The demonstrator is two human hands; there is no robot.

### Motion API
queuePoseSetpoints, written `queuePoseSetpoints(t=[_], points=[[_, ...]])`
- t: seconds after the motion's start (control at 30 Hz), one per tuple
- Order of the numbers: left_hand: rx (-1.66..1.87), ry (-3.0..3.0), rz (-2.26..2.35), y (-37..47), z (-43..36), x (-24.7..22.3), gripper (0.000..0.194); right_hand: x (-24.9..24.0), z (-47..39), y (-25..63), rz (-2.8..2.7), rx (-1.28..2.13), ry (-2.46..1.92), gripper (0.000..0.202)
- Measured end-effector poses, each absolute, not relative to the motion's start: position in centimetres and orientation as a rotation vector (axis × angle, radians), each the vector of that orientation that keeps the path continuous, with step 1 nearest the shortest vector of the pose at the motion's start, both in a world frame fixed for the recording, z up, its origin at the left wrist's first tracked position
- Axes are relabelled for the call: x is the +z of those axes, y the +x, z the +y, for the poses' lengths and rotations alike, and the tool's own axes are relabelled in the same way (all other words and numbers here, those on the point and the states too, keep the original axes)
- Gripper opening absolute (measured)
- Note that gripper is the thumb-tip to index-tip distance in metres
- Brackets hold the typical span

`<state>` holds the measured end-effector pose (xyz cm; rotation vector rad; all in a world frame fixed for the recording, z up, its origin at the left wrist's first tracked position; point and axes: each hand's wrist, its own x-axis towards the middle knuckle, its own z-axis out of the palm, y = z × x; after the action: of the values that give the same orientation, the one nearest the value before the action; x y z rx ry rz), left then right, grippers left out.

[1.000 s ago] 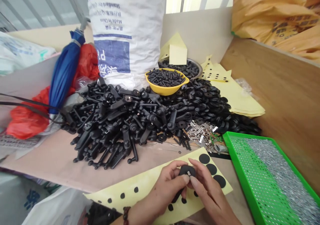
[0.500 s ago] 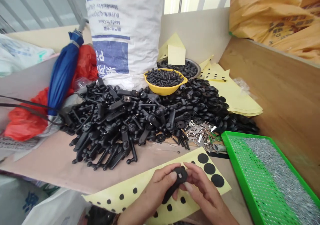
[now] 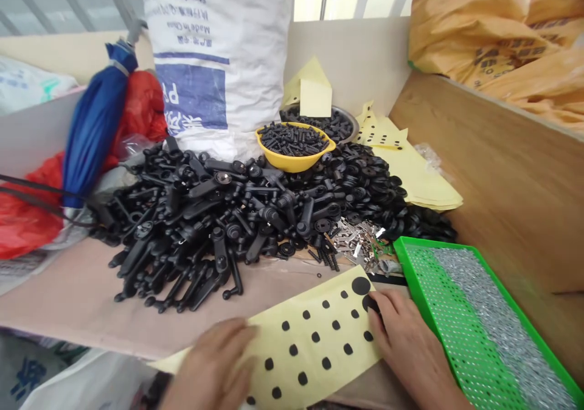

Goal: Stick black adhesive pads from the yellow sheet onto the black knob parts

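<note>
Right hand (image 3: 404, 337): my fingertips pinch a black sticker (image 3: 370, 303) at its 11 o'clock.
Left hand (image 3: 214, 367): flat, open, pressing the yellow sheet (image 3: 314, 337).

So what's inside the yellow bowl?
The yellow bowl is heaped with small black screws. Its bottom is hidden beneath them, so nothing else can be made out inside.

Hands: two, left hand (image 3: 214, 367) and right hand (image 3: 404, 340). Yellow sticker sheet (image 3: 314, 343) in front: one. Yellow bowl (image 3: 294, 148) of screws: one. Green tray (image 3: 479, 325): one. White sack (image 3: 214, 57): one. Blue umbrella (image 3: 93, 124): one. Black handles (image 3: 219, 215): a heap, too many to count.
</note>
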<state>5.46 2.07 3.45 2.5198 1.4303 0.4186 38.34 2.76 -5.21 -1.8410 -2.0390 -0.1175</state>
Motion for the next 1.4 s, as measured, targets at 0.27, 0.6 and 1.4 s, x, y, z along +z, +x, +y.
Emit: queuePoseSetpoints(t=[0.27,0.6,1.4], points=[[0.153,2.726,0.79,19.8,5.7,0.9,0.017,-4.8,2.3,38.1,-2.024,0.074,-1.777,0.017],[0.202,2.87,0.866,21.8,6.3,-1.5,0.024,-4.8,2.6,38.7,-1.995,0.198,-1.771,0.015],[0.178,2.864,0.9,22.4,6.6,-1.9,0.024,-4.4,2.9,38.9,-1.936,0.139,-1.797,0.017]])
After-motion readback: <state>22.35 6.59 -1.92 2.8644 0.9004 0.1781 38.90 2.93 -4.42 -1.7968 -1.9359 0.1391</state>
